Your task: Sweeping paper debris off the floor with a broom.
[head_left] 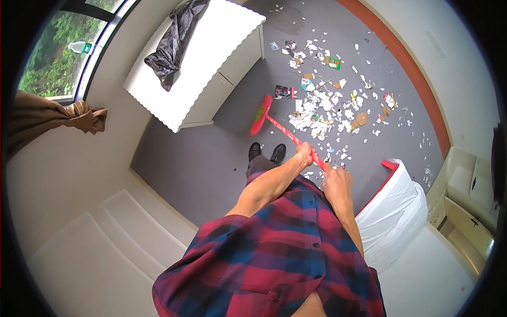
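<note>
Both my hands are on a red broom [289,133]. My left hand [304,153] is closed round the upper part of its handle. Closer to my body, my right hand [337,182] is closed round the handle near its end. The broom slants away to the left, and its red broom head [261,115] is down by the grey floor [227,153], just ahead of my black shoes [266,151]. Right of the broom head, a scattered heap of torn white paper scraps [319,113] covers the floor. A dark crumpled packet [283,92] lies between broom head and heap.
A white cabinet [211,100] at the upper left carries a black plastic bag [177,45] on its scalloped white top. A green packet [334,63] lies among farther scraps. White cloth [396,211] hangs at the right. A bottle [80,47] stands by the window.
</note>
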Available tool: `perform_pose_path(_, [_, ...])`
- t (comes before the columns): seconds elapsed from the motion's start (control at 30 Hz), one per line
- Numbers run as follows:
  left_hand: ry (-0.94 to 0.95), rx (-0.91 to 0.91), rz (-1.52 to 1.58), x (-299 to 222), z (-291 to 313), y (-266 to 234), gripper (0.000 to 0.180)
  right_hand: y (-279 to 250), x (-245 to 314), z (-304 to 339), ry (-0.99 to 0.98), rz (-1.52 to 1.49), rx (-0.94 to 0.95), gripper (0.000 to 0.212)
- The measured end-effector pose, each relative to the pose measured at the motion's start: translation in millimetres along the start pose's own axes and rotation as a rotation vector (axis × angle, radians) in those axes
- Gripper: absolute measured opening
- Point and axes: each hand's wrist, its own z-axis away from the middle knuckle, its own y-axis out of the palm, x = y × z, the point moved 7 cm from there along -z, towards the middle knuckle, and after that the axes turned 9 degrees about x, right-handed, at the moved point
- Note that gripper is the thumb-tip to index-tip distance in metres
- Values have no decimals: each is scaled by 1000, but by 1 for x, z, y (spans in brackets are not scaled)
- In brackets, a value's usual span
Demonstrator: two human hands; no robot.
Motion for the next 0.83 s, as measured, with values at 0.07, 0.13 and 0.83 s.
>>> perform_pose_path(0.07, [-16,-3,-36,8,15,8,8,1,-9,9,89,-8,10,16])
perform_pose_path(0.13, [2,17,-84,9,17,7,7,4,-8,16,107,-7,-14,15])
perform_pose_path(0.83, [-284,640,-697,13,64,135,15,10,-6,38,336,-1012,-275,58])
